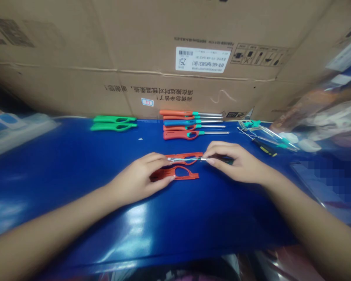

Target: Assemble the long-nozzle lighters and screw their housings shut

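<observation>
My left hand (pixel 142 175) rests on the blue table, fingers curled on the left end of two red plastic lighter shell halves. One red half (pixel 181 173) lies flat near me, the other red half (pixel 185 157) just behind it. My right hand (pixel 236 162) pinches a thin metal tube part (pixel 187 159) and holds it along the upper red half. Both hands are closed on these parts.
Several finished long lighters (pixel 193 124), red and blue with metal tubes, lie in a row at the back. Two green shells (pixel 114 123) lie at the back left. Loose tube parts and a black tool (pixel 265 136) lie at the right. A big cardboard box (pixel 175 50) stands behind the blue table (pixel 76 168).
</observation>
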{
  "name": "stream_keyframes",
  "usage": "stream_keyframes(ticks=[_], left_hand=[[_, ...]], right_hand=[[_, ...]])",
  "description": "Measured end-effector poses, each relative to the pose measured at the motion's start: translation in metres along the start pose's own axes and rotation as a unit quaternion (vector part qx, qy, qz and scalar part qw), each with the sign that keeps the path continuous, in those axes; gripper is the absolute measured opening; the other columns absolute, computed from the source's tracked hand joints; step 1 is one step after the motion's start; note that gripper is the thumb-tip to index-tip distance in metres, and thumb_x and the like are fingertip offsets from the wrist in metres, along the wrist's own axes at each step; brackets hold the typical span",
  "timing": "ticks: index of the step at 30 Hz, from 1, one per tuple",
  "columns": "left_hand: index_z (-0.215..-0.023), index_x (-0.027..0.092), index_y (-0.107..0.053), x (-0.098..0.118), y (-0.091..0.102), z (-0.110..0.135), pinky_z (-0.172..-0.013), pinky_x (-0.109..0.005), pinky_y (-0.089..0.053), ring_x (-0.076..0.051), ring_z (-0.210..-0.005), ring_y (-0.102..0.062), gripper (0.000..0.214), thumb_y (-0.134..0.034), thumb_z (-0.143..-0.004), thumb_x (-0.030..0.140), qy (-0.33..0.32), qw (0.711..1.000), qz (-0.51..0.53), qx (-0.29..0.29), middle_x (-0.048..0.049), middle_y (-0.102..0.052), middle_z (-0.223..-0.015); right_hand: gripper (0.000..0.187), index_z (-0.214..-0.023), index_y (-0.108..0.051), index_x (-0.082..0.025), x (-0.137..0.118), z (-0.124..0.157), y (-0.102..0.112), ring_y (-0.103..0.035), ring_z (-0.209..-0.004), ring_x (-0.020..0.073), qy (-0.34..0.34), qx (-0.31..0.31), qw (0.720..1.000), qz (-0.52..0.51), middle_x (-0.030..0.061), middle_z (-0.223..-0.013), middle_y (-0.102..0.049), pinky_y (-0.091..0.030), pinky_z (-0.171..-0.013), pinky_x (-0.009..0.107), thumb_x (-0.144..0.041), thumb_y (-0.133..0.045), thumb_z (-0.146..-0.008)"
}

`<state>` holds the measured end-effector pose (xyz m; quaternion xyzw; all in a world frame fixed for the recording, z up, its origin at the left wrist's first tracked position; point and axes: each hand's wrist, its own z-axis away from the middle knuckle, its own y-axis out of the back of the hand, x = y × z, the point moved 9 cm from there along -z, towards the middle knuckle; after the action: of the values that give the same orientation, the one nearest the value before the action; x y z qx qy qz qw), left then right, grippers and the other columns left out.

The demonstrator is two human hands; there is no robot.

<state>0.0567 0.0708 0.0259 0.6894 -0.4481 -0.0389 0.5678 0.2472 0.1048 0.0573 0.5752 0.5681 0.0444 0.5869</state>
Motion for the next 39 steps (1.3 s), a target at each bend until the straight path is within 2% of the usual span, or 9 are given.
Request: stream_keyframes(ticks=[4, 8, 11, 15, 19, 24, 29, 33, 39], left_hand=[[-0.122, 0.018, -0.067, -0.008, 0.004, 0.000, -0.084, -0.027, -0.058, -0.018, -0.098, -0.070, 0.037, -0.070, -0.093, 0.041, 0.023, 0.999, 0.021, 0.043, -0.0075, -0.071, -0.113], [-0.120, 0.018, -0.068, -0.007, 0.005, 0.000, -0.084, -0.027, -0.058, -0.018, -0.098, -0.070, 0.032, -0.070, -0.094, 0.037, 0.012, 0.998, 0.029, 0.050, -0.0069, -0.073, -0.110], [-0.117, 0.018, -0.071, -0.006, 0.010, -0.001, -0.084, -0.028, -0.058, -0.018, -0.096, -0.071, 0.028, -0.070, -0.093, 0.033, 0.017, 0.997, 0.043, 0.063, -0.0070, -0.074, -0.108], [-0.118, 0.019, -0.072, -0.009, 0.017, -0.001, -0.089, -0.028, -0.060, -0.018, -0.095, -0.073, 0.031, -0.072, -0.089, 0.027, 0.055, 0.990, 0.098, 0.084, -0.0061, -0.076, -0.112], [-0.115, 0.019, -0.073, -0.007, 0.014, -0.001, -0.087, -0.027, -0.060, -0.016, -0.091, -0.074, 0.028, -0.072, -0.087, 0.023, 0.054, 0.986, 0.142, 0.069, -0.0054, -0.077, -0.108], [-0.111, 0.019, -0.076, -0.002, 0.012, -0.002, -0.082, -0.028, -0.059, -0.018, -0.092, -0.071, 0.022, -0.069, -0.091, 0.024, 0.022, 0.993, 0.093, 0.066, -0.0065, -0.077, -0.103], [-0.111, 0.022, -0.077, -0.002, 0.008, -0.003, -0.079, -0.029, -0.058, -0.019, -0.092, -0.069, 0.020, -0.065, -0.096, 0.027, 0.007, 0.997, 0.065, 0.034, -0.0069, -0.077, -0.102], [-0.113, 0.021, -0.076, -0.001, 0.005, -0.003, -0.080, -0.029, -0.058, -0.019, -0.092, -0.070, 0.022, -0.061, -0.097, 0.024, 0.003, 0.998, 0.060, 0.013, -0.0069, -0.076, -0.103], [-0.109, 0.020, -0.077, 0.001, 0.005, -0.003, -0.081, -0.030, -0.058, -0.018, -0.090, -0.070, 0.020, -0.061, -0.097, 0.021, -0.017, 0.999, 0.048, 0.012, -0.0067, -0.077, -0.100]], right_hand=[[0.014, -0.103, -0.070, -0.018, -0.004, 0.002, -0.010, -0.064, -0.089, 0.0137, 0.004, -0.054, 0.998, -0.011, 0.0051, -0.099, -0.068, -0.051, -0.083, 0.028, -0.025, -0.059, -0.099], [0.016, -0.102, -0.071, -0.017, 0.000, 0.004, -0.018, -0.064, -0.088, 0.0145, -0.011, -0.096, 0.995, -0.006, 0.0057, -0.099, -0.068, -0.051, -0.083, 0.030, -0.028, -0.060, -0.099], [0.016, -0.102, -0.071, -0.018, 0.001, 0.004, -0.020, -0.063, -0.087, 0.0148, -0.017, -0.103, 0.995, -0.002, 0.0058, -0.099, -0.068, -0.051, -0.082, 0.030, -0.029, -0.059, -0.099], [0.015, -0.103, -0.069, -0.018, 0.002, 0.003, -0.019, -0.060, -0.080, 0.0134, -0.030, -0.092, 0.995, 0.002, 0.0044, -0.096, -0.067, -0.049, -0.073, 0.028, -0.029, -0.060, -0.098], [0.014, -0.100, -0.068, -0.018, 0.003, 0.003, -0.020, -0.058, -0.077, 0.0129, -0.039, -0.090, 0.995, 0.003, 0.0034, -0.092, -0.067, -0.047, -0.070, 0.027, -0.030, -0.062, -0.098], [0.013, -0.100, -0.068, -0.019, 0.000, 0.002, -0.017, -0.059, -0.079, 0.0136, -0.031, -0.073, 0.997, -0.007, 0.0037, -0.092, -0.068, -0.047, -0.071, 0.027, -0.030, -0.062, -0.097], [0.013, -0.099, -0.068, -0.019, -0.001, 0.001, -0.017, -0.060, -0.080, 0.0151, -0.033, -0.072, 0.997, 0.001, 0.0049, -0.093, -0.069, -0.048, -0.072, 0.028, -0.030, -0.061, -0.097], [0.013, -0.099, -0.068, -0.020, 0.004, 0.003, -0.023, -0.060, -0.080, 0.0146, -0.043, -0.101, 0.994, 0.020, 0.0047, -0.095, -0.068, -0.047, -0.071, 0.027, -0.029, -0.060, -0.098], [0.011, -0.099, -0.069, -0.020, 0.012, 0.006, -0.031, -0.060, -0.080, 0.0138, -0.055, -0.142, 0.986, 0.065, 0.0037, -0.097, -0.068, -0.044, -0.068, 0.026, -0.026, -0.059, -0.097]])
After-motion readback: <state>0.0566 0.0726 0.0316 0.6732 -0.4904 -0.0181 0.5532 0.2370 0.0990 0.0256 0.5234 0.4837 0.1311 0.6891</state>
